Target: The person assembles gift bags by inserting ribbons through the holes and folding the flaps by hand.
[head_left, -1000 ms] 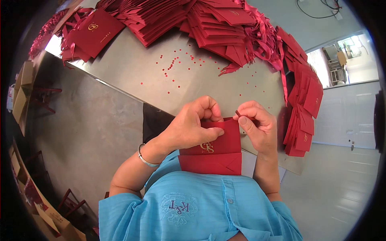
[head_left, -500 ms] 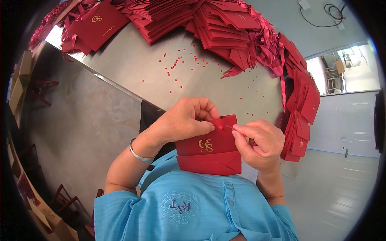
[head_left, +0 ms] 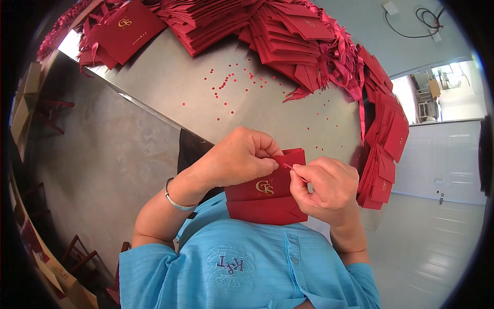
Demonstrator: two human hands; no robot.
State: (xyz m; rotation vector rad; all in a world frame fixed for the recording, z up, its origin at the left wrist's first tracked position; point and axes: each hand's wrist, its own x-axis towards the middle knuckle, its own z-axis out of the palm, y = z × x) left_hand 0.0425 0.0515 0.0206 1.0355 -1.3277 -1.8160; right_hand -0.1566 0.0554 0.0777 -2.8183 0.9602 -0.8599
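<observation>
A small dark-red paper gift bag (head_left: 265, 210) with a gold emblem lies folded flat against my front, its base flap turned up. My left hand (head_left: 236, 157) grips its upper edge between thumb and curled fingers; a metal bangle circles that wrist. In a pinch, my right hand (head_left: 329, 188) holds a thin reddish strip (head_left: 288, 166), whose tip meets the bag's face just right of my left thumb. Whether the strip is ribbon or a slim tool I cannot tell, and its far end is hidden in my palm.
Small red paper dots (head_left: 225, 82) are scattered over the metal tabletop (head_left: 159, 77). Stacks of red bags (head_left: 206, 23) line its far side, with loose red ribbons (head_left: 342, 67) hanging among them. More bags (head_left: 383, 175) stand at the right edge. Stools (head_left: 80, 255) stand on the floor at left.
My right hand has moved left and the strip's tip now reaches the bag's face. A bright red spot seen beside my left thumb no longer shows. My left hand keeps its grip.
</observation>
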